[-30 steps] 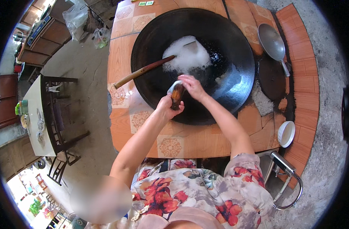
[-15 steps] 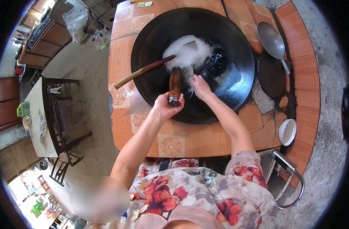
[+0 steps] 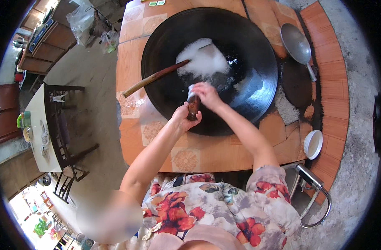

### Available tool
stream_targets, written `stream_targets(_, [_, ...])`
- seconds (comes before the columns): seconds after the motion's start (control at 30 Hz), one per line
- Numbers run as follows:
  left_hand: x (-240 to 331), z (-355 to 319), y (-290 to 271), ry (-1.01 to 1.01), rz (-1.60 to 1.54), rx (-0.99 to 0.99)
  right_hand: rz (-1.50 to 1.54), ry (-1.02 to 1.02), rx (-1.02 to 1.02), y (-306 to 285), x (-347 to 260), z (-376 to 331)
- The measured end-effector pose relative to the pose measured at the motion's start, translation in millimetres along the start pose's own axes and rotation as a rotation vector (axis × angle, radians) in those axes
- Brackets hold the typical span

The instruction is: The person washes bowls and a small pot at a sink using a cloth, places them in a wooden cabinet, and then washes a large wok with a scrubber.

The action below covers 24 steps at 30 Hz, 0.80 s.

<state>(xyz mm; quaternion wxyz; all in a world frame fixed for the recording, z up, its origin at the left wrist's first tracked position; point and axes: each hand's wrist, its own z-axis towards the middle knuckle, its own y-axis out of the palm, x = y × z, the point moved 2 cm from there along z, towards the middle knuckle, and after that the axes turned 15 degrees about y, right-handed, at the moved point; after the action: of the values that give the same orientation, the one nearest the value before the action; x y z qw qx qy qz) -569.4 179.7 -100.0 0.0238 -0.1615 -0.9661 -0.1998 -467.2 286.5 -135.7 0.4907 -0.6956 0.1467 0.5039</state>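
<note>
I see the left hand (image 3: 185, 118) wrapped around the near end of the brown brush (image 3: 193, 106), over the wok's (image 3: 165, 98) near side. The right hand (image 3: 207, 95) is at its far end; whether it grips, I cannot tell. Beyond lies foam (image 3: 203, 62); a wooden handle (image 3: 156, 77) crosses the left rim.

Brown object (image 3: 193, 109): centre; far end covered by the right hand (image 3: 208, 96) and white material (image 3: 191, 90) of unclear kind.
Wooden handle (image 3: 157, 78): upper middle; far end lost in foam (image 3: 207, 64).
Small green cards (image 3: 156, 3): upper edge; print too small to read.
Blurred patch (image 3: 110, 216): lower left; what lies beneath cannot be told.
Floral shirt (image 3: 217, 212): cut by the bottom edge.
</note>
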Motion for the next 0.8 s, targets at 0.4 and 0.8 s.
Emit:
stream_targets(0.4, [39.7, -46.9, 27.4, -0.152, -0.185, -0.326, -0.804, 0.102, 0.202, -51.1, 89.5, 15.6])
stream_targets(0.8, [8.3, -11.2, 86.7, -0.037, -0.180, -0.535, -0.019, 0.096, 0.388, -97.9, -139.3, -58.9])
